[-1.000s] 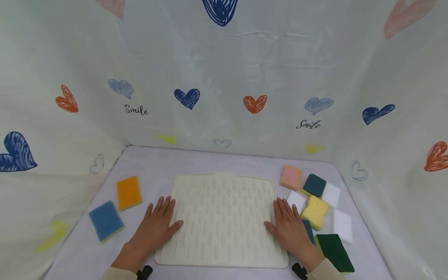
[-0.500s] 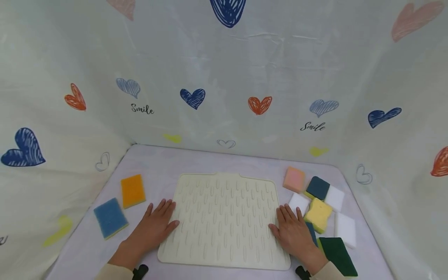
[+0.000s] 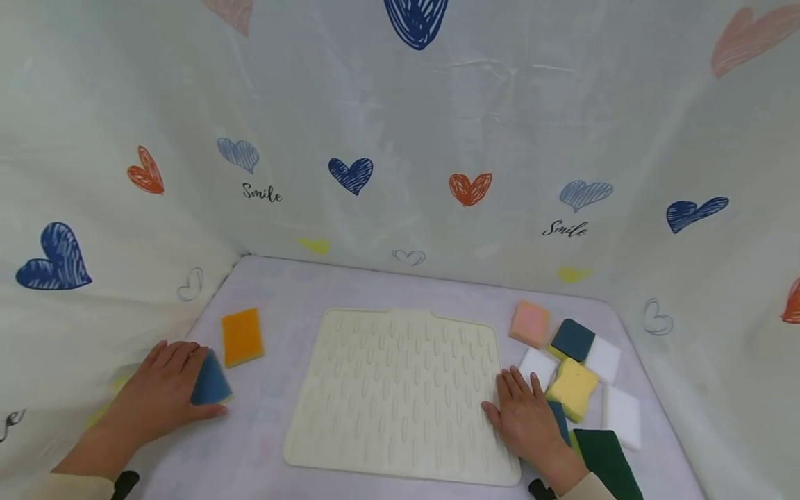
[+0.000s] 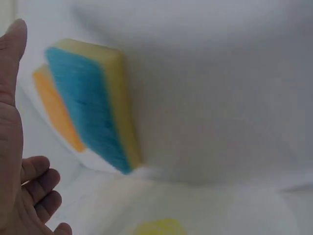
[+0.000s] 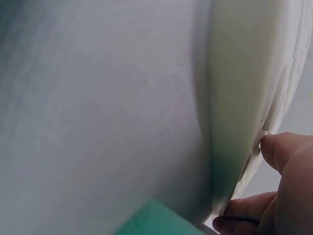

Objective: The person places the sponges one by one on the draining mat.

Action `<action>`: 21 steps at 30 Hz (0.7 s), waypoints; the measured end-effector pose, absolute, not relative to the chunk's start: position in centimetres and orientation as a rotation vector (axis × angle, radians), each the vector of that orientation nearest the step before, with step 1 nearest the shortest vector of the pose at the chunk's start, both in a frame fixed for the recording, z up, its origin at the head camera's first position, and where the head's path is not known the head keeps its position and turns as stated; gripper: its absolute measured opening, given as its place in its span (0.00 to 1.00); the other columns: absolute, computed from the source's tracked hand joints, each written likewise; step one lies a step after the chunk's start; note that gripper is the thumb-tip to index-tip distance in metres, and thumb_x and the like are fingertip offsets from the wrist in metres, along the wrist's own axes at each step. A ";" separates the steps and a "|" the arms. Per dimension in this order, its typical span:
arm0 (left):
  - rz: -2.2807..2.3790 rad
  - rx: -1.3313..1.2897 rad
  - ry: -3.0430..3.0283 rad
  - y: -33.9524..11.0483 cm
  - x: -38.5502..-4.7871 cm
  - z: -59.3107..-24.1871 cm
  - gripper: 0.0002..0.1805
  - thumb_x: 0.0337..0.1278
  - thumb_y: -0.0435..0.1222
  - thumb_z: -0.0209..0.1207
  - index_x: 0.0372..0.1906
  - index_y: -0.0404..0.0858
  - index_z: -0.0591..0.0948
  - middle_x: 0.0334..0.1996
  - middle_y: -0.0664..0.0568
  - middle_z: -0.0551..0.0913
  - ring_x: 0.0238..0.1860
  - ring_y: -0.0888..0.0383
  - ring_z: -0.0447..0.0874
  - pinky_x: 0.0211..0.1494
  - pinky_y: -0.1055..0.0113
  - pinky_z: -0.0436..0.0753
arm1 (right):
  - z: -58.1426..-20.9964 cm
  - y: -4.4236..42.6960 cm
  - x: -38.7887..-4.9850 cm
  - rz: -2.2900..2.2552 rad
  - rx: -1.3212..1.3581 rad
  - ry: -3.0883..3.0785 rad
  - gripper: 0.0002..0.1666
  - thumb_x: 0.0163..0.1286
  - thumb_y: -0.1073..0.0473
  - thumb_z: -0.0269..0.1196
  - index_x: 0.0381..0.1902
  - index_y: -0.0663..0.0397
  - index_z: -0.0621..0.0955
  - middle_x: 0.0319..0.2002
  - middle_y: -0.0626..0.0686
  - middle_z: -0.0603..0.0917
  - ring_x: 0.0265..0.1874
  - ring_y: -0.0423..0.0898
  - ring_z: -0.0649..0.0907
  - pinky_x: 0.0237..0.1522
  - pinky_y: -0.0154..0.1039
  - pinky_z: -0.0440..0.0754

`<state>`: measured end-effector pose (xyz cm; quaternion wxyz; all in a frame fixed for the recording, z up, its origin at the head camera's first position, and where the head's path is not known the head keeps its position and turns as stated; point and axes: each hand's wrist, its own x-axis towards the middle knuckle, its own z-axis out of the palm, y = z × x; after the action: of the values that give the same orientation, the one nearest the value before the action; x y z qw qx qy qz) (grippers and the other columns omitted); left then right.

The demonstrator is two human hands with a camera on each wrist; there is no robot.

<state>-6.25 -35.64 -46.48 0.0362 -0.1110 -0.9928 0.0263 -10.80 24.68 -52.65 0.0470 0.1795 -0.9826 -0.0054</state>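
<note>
At the left, my left hand [image 3: 162,385] hovers over a blue scouring sponge [image 3: 211,382] with a yellow foam side, covering part of it in the head view. In the left wrist view a gap shows between the hand and that sponge [image 4: 88,107]. Just beyond lies an orange sponge [image 3: 242,337]. A cream ribbed mat [image 3: 400,396] lies flat mid-table. On its right edge rests my right hand [image 3: 528,420], fingers mostly straight; the right wrist view shows the thumb [image 5: 279,147] touching the mat.
Several sponges crowd the right side: pink [image 3: 530,323], dark blue [image 3: 571,339], yellow [image 3: 571,389], dark green [image 3: 606,458] and white blocks [image 3: 621,417]. Another dark blue one is partly behind the right hand. A heart-printed curtain [image 3: 400,139] hangs around the table [image 3: 294,278].
My left hand has left the mat's left edge and moved left to the blue sponge. The right hand stays at the mat's right edge. The head view has shifted slightly.
</note>
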 end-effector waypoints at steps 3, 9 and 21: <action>0.137 -0.349 -3.064 -37.0 -6.2 -47.2 0.67 0.35 0.78 0.70 0.63 0.21 0.74 0.59 0.27 0.76 0.60 0.31 0.71 0.72 0.33 0.64 | -52.7 24.9 -10.7 -0.007 0.537 -3.003 0.38 0.76 0.43 0.65 0.67 0.71 0.78 0.68 0.69 0.79 0.73 0.65 0.76 0.74 0.70 0.65; 0.295 -0.352 -3.098 -38.7 -6.3 -48.1 0.69 0.34 0.81 0.66 0.61 0.20 0.76 0.57 0.28 0.78 0.57 0.33 0.71 0.71 0.34 0.65 | -52.8 24.8 -10.7 0.029 0.546 -3.009 0.38 0.77 0.43 0.65 0.67 0.72 0.78 0.69 0.69 0.79 0.73 0.66 0.75 0.75 0.69 0.65; 0.321 -0.339 -3.162 -39.1 -6.6 -48.7 0.72 0.40 0.83 0.59 0.63 0.18 0.75 0.60 0.25 0.77 0.59 0.31 0.74 0.73 0.32 0.65 | -52.9 24.9 -10.7 0.036 0.528 -3.003 0.39 0.76 0.43 0.65 0.68 0.72 0.78 0.69 0.69 0.78 0.73 0.66 0.75 0.75 0.68 0.66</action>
<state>-6.57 -39.10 -48.69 -0.0274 -0.1059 -0.9889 0.1003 -10.72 24.85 -52.86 0.0464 0.1731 -0.9837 0.0117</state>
